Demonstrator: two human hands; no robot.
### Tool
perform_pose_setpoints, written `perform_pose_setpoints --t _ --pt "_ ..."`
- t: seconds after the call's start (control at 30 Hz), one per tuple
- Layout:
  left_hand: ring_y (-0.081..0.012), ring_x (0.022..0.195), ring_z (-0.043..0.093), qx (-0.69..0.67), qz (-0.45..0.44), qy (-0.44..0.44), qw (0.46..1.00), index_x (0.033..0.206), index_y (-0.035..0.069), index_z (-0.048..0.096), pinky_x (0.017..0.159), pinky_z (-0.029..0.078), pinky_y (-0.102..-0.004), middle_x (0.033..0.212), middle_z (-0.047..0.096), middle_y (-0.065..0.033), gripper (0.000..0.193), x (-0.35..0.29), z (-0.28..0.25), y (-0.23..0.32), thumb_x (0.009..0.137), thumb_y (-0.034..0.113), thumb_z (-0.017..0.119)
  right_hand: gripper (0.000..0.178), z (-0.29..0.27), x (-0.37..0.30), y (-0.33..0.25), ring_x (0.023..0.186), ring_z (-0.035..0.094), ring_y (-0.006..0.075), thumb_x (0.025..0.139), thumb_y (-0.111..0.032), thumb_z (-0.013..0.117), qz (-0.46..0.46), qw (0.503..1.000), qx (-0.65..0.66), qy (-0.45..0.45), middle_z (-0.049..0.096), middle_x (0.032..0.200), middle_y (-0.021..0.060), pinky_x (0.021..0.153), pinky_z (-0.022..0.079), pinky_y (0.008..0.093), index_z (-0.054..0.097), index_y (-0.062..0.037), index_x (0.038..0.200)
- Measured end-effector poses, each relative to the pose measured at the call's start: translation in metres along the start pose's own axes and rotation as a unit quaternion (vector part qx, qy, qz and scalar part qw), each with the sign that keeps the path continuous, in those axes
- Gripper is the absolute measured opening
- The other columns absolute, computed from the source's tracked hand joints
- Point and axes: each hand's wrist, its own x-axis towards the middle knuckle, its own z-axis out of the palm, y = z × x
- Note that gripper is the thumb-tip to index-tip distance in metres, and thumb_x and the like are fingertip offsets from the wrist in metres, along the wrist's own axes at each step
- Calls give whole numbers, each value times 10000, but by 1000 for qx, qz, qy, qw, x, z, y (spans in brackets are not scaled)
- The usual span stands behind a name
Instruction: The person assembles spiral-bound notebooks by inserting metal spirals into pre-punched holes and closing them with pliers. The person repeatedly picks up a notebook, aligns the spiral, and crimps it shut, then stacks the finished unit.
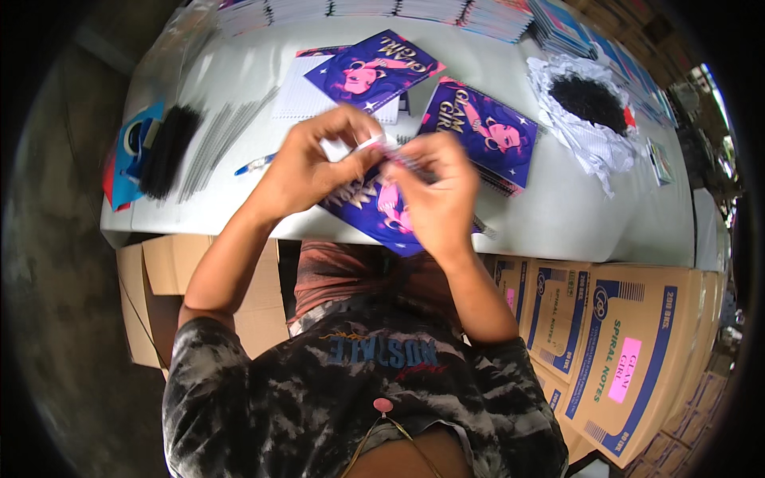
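Observation:
My left hand (331,151) and my right hand (437,187) meet over the near middle of the table, fingers bent and pinched. Between the left fingertips is a small white piece (368,143), too blurred to name. A dark spiral wire coil (410,163) shows in the right fingers, smeared by motion. Under both hands lies a purple spiral notebook (362,213) with a pink figure on its cover, partly hidden by them. Another such notebook (482,134) lies to the right. A third notebook (374,70) rests farther back, over lined white pages (299,95).
Left on the white table (558,219) are a blue pen (255,165), loose grey wire coils (223,139) and a black bundle (170,151). Crumpled paper (594,151) holds a black tangle (590,102) at right. Notebook stacks (430,8) line the back; cardboard boxes (625,358) stand below.

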Motion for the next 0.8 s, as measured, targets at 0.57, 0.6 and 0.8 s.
perform_pose_setpoints --t 0.57,0.6,0.8 --pt "-245 864 541 330 115 314 883 864 101 649 686 436 -340 960 565 -74 146 59 116 -56 730 144 689 466 -102 -28 121 989 555 269 851 -133 583 83 928 -169 323 541 1115 210 868 424 356 398 44 1241" --pt "-261 884 524 379 109 292 872 957 97 626 753 413 -380 1029 549 -85 252 59 101 -53 731 187 691 475 -103 -28 123 1000 557 267 854 -139 582 87 930 -165 317 546 1122 216 874 423 356 396 45 1251" --pt "-260 1235 405 522 35 55 851 1297 134 435 991 359 -399 1334 435 -101 562 33 15 -112 779 197 643 539 -100 -28 123 1097 507 319 850 -188 591 107 930 -195 293 490 1213 239 928 383 380 376 48 1284"
